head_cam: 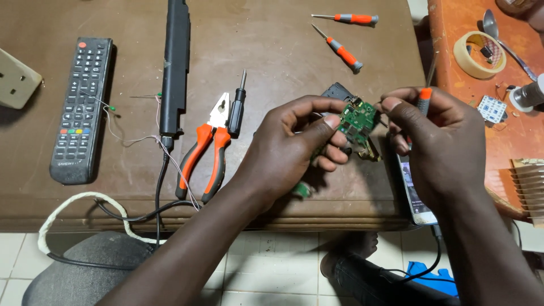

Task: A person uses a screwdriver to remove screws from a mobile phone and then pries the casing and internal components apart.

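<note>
Holding the board (358, 122) above the bench's front edge, we pinch it in our left hand (294, 150); our right hand (439, 144) grips a screwdriver (423, 102). We judge a screw is being worked; next needs steady tip seating. The board's long axis tilts upward-left.

So I've got a small green circuit board (358, 120) with gold-coloured metal bits pinched up off the table, tilted, at about 3 o'clock of centre. A slim screwdriver with an orange-and-grey handle (423, 102) sits at its 3 o'clock, tip hidden.
</note>
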